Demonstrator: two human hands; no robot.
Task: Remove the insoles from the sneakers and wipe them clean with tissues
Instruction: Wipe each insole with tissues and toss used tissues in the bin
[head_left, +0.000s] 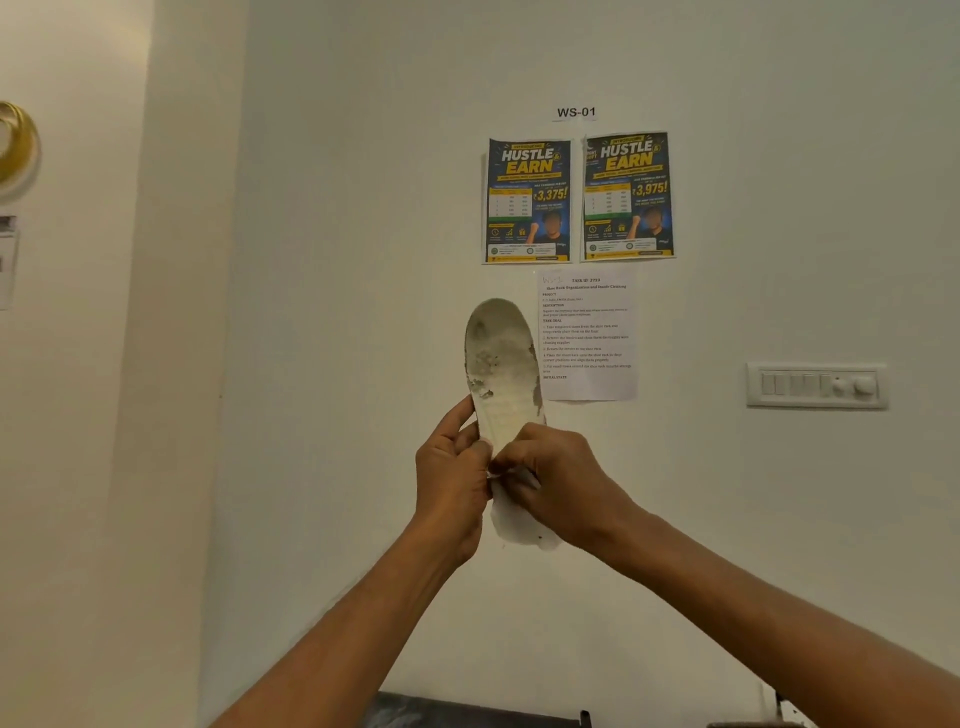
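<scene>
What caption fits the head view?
Left hand and right hand grip a stained insole upright before a postered wall.

A white wall (363, 208) is seen across the view. Toward 12 o'clock a label (575, 112) reading WS-01 is fixed, and two posters (529, 200) are hung side by side just beneath it. A printed sheet (592, 338) is taped below them. A switch panel (816, 385) is mounted at 3 o'clock. A gold ring (18, 145) is seen at 9 o'clock and a dark surface (467, 714) at 6 o'clock.
</scene>
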